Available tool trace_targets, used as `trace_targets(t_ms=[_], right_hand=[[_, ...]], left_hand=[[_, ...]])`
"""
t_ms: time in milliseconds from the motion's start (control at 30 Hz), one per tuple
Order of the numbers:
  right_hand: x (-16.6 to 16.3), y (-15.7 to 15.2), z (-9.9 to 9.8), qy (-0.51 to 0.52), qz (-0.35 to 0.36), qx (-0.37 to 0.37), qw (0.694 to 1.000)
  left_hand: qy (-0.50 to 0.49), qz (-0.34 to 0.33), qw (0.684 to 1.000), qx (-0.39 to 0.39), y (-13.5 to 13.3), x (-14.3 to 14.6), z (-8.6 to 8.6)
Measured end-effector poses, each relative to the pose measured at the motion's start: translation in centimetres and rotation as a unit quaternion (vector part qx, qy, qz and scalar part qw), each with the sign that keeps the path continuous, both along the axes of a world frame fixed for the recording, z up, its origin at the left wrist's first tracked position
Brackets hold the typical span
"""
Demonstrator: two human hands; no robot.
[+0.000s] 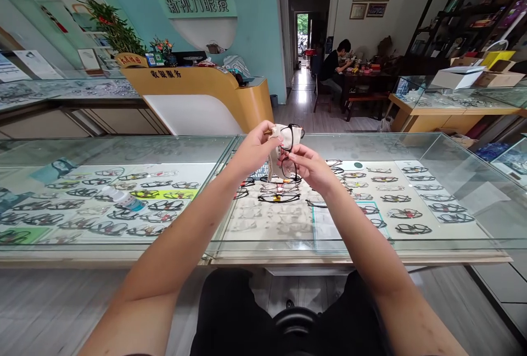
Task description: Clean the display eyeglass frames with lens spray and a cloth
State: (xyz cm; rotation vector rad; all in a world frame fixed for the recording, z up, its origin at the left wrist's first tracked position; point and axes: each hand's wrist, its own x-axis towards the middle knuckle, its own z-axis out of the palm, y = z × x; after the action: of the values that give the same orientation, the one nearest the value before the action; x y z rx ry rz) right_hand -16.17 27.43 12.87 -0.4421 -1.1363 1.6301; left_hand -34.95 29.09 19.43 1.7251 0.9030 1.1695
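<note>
Left hand (256, 146) pinches a pale cloth (283, 135) against one lens of the black glasses (291, 150), fingers clamped. Right hand (308, 165) grips the lower rim, fingers closed on the frame. The glasses hang above the middle of the glass counter (411, 144), clear of it. Looks like mid-wipe; I'd say the other lens needs turning into the cloth.

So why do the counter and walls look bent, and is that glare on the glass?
Head view: the wide lens bows the glass counter and walls at the edges; soft daylight leaves pale reflections on the glass, hazing the frames beneath; the glasses between left hand and right hand stay fairly sharp.
</note>
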Motion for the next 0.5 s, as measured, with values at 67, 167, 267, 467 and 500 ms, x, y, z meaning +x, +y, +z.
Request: trace_targets(t_ms=[67, 167, 267, 467, 500], right_hand=[[0.0, 0.2, 0.0, 0.000, -0.009, 0.003, 1.000], [0.0, 0.4, -0.1, 0.004, -0.017, 0.001, 1.000], [0.1, 0.4, 0.0, 0.006, -0.026, 0.004, 1.000], [0.7, 0.4, 0.2, 0.004, -0.053, 0.027, 0.998], [0.8, 0.5, 0.2, -0.002, -0.060, 0.031, 0.998]], left_hand=[[-0.014, -0.031, 0.999, 0.000, 0.7, 0.2, -0.4], [-0.058, -0.056, 0.997, -0.015, 1.8, 0.6, -1.0], [-0.067, 0.006, 0.997, 0.032, 2.3, 1.3, -1.4], [-0.120, -0.053, 0.989, -0.066, 2.3, 2.7, -1.8], [-0.127, -0.070, 0.985, -0.091, 2.3, 2.8, -1.7]])
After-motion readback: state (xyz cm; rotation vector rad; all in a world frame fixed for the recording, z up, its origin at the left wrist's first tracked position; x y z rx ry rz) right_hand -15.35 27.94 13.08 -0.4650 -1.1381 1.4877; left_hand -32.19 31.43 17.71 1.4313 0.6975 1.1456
